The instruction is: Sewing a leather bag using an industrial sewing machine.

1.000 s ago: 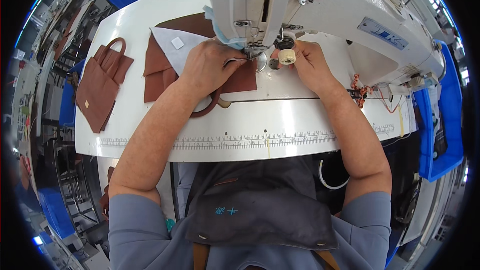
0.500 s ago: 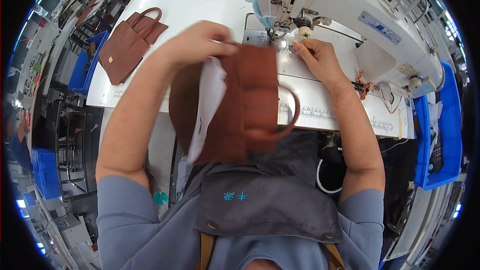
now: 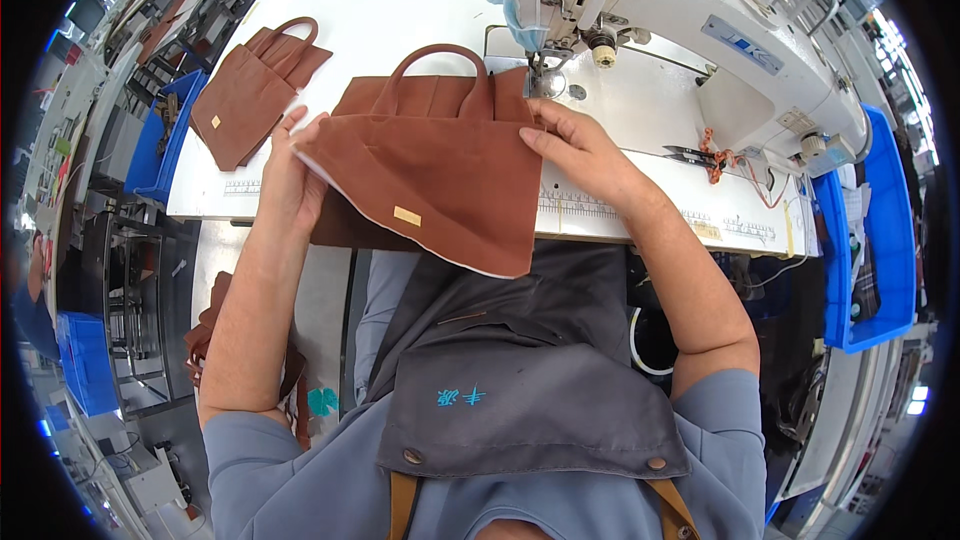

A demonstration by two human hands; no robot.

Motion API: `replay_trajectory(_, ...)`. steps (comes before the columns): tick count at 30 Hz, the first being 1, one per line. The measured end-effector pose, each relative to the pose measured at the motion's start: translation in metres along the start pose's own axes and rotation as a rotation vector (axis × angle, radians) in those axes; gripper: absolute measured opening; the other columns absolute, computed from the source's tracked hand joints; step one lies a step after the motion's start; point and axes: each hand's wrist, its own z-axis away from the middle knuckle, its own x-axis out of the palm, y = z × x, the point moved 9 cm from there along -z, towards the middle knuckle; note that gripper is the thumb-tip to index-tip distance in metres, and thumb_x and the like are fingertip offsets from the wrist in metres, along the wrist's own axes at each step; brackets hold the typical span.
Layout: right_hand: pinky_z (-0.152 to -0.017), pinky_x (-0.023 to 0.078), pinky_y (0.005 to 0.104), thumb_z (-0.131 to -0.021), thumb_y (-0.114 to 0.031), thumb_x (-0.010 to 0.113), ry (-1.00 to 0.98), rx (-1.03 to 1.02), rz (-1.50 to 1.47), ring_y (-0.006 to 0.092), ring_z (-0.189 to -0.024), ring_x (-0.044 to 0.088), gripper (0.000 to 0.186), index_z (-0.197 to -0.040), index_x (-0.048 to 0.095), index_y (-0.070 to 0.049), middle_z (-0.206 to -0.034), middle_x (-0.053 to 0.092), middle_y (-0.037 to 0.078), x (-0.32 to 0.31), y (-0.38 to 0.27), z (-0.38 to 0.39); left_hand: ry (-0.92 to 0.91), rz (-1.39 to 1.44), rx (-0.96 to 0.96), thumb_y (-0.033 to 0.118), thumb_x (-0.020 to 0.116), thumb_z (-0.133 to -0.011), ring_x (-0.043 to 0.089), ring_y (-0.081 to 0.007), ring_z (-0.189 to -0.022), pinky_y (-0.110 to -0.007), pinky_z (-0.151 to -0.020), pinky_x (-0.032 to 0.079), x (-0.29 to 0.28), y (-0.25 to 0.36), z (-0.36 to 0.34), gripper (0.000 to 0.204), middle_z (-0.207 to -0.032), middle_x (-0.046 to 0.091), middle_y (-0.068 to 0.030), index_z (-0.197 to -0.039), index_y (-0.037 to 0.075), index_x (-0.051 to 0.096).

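Observation:
A brown leather bag piece (image 3: 440, 170) with a looped handle and a small gold plate is held over the table's front edge, its handle side away from me. My left hand (image 3: 293, 175) grips its left corner, fingers closed on the edge. With thumb on top and fingers beneath, my right hand (image 3: 575, 145) pinches the right edge, close to the sewing machine's needle area (image 3: 545, 80). The near panel's lower edge hangs loose, showing a pale border, with another brown layer behind it. A second brown bag piece (image 3: 240, 100) lies at the table's left.
The white sewing machine (image 3: 740, 50) stands on the white table (image 3: 400, 10) at the right. Thread snips (image 3: 690, 155) with orange cord lie below its arm. A blue bin (image 3: 880, 240) sits at the right, another blue bin (image 3: 165, 140) at the left. More brown pieces (image 3: 205, 330) are beside my left arm.
The bag piece has turned so its handle points away and its gold plate shows. My left hand has moved left and down; my right hand has left the machine and taken the piece's right edge.

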Motion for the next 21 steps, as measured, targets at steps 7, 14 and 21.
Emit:
replay_trajectory(7, -0.097, 0.051, 0.0306, -0.104, -0.021, 0.055, 0.016, 0.073, 0.087, 0.0168, -0.107, 0.068, 0.04, -0.137, 0.06, 0.003, -0.117, 0.073, 0.014, 0.002, -0.002, 0.003, -0.09, -1.517, 0.945, 0.047, 0.064, -0.093, 0.04, -0.0338, -0.144, -0.051, -0.118, 0.03, 0.089, 0.078, 0.1, 0.064, -0.156, 0.041, -0.0175, -0.147, 0.016, 0.051)
replay_trajectory(14, -0.095, 0.052, 0.0303, -0.105, -0.02, 0.053, -0.003, 0.018, 0.003, 0.0171, -0.102, 0.069, 0.04, -0.137, 0.06, 0.002, -0.115, 0.074, 0.012, 0.004, -0.001, 0.001, -0.876, -1.738, 1.339, 0.035, 0.072, -0.088, 0.049, -0.0201, -0.138, -0.056, -0.12, 0.028, 0.144, -0.025, 0.17, 0.048, -0.149, 0.052, -0.0071, -0.132, 0.016, 0.064)
replay_trajectory(21, -0.102, 0.046, 0.0292, -0.105, -0.024, 0.054, 0.042, 0.122, -0.251, 0.0125, -0.111, 0.061, 0.044, -0.14, 0.057, 0.003, -0.122, 0.068, 0.009, -0.008, -0.002, 0.009, -0.409, -0.801, 0.484, 0.017, 0.063, -0.102, 0.071, -0.0213, -0.08, -0.03, -0.075, 0.056, 0.118, 0.017, 0.099, 0.021, -0.098, 0.076, -0.0091, -0.109, -0.001, 0.071)
